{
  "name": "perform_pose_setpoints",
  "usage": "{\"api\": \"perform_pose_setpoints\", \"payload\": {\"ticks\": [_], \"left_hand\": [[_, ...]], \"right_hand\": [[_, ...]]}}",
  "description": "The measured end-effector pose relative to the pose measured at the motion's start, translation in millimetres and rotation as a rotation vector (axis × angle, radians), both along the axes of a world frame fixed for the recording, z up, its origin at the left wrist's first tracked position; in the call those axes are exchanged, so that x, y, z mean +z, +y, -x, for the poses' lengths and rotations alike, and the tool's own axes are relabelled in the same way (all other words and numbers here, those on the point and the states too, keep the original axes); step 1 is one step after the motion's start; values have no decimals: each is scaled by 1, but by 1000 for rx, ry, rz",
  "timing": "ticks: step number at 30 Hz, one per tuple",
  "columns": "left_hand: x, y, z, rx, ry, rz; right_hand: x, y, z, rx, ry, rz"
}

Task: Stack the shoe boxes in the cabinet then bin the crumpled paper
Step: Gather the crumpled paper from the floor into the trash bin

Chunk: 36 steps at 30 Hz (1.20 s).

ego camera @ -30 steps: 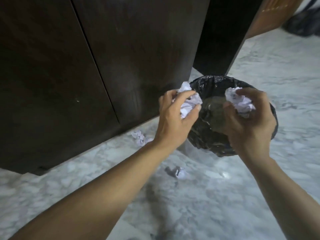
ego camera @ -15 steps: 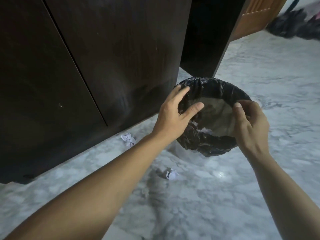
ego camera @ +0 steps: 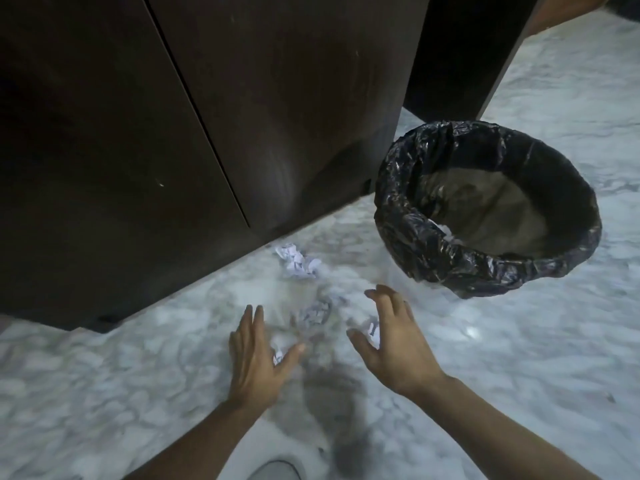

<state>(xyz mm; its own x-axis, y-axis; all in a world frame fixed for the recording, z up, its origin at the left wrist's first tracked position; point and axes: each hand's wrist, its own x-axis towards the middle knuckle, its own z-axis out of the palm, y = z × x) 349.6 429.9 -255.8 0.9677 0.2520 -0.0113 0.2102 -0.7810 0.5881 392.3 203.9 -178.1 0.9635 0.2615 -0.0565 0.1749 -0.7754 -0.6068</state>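
A round bin with a black liner [ego camera: 408, 237] stands on the marble floor at the right, a bit of white paper showing inside it. A crumpled paper ball [ego camera: 298, 259] lies by the cabinet's foot. Another crumpled paper [ego camera: 317, 311] lies on the floor between my hands, and smaller scraps [ego camera: 370, 327] lie beside my right palm. My left hand [ego camera: 258, 358] hovers low over the floor, fingers spread and empty. My right hand [ego camera: 393, 336] is also spread, fingers slightly bent, holding nothing. The dark wooden cabinet [ego camera: 207, 116] has its doors closed; no shoe boxes show.
The cabinet front fills the upper left. A dark gap [ego camera: 457, 53] opens behind the bin, beside a lighter wooden panel. White marble floor [ego camera: 502, 358] spreads to the right and toward me. A grey shoe tip [ego camera: 277, 471] shows at the bottom edge.
Both hands let their paper balls go into the bin, then dropped from the bin's rim down to the floor, now spread over the loose papers.
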Motion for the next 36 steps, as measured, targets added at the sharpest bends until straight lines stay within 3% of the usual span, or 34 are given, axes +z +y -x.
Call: {"api": "perform_pose_setpoints", "payload": {"ticks": [5, 13, 20, 28, 36], "left_hand": [[-25, 2, 11, -145, 101, -54], [-30, -3, -18, -405, -2, -297], [-34, -8, -44, -618, -21, -448], [-41, 9, -61, -337, 7, -323], [-40, 27, -100, -266, -59, -290]], "right_hand": [[-53, -10, 2, 19, 231, 280], [-76, -7, 4, 198, 206, 334], [-74, 15, -9, 177, 181, 348], [-97, 40, -42, 118, 16, 313], [-100, 58, -98, 203, -62, 247]]}}
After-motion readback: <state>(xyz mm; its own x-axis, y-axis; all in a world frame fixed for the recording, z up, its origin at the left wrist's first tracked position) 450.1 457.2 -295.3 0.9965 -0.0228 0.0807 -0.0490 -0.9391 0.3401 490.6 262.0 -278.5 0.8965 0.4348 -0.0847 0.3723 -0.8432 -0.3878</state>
